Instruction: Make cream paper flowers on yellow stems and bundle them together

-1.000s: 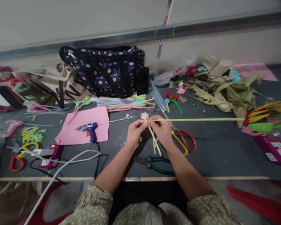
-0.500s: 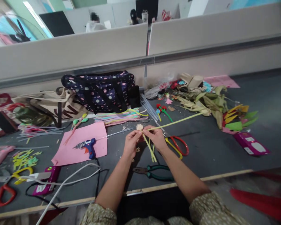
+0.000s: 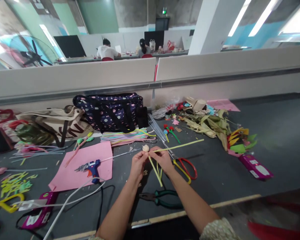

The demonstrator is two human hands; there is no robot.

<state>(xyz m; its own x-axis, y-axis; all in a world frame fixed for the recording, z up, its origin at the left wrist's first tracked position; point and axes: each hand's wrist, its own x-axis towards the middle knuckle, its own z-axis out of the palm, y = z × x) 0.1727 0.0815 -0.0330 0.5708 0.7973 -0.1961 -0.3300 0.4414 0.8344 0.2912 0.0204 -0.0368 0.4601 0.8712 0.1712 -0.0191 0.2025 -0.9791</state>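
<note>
Close in front of me, my left hand (image 3: 137,165) pinches the base of a small cream flower (image 3: 145,148), which looks made of dried husk. Beside it, my right hand (image 3: 163,160) grips a pale yellow-green pipe cleaner (image 3: 182,145) just under the flower. One long end sticks out to the right, while other bent lengths hang down between my hands. Both sets of fingers are closed and nearly touching. Scissors (image 3: 187,168) with red and yellow handles lie by my right wrist. Green-handled pliers (image 3: 160,198) rest below my hands.
A blue hot glue gun (image 3: 93,168) lies on a pink sheet (image 3: 103,153), its cord running to the front edge. Behind are a pipe cleaner bundle (image 3: 125,136), a dark patterned bag (image 3: 110,111) and dried husks (image 3: 210,125). Two people sit beyond the partition (image 3: 102,73).
The camera has tilted up, so the table appears lower and more of the room shows. My hands remain together at the flower's base; the pipe cleaner's long end has swung slightly lower.
</note>
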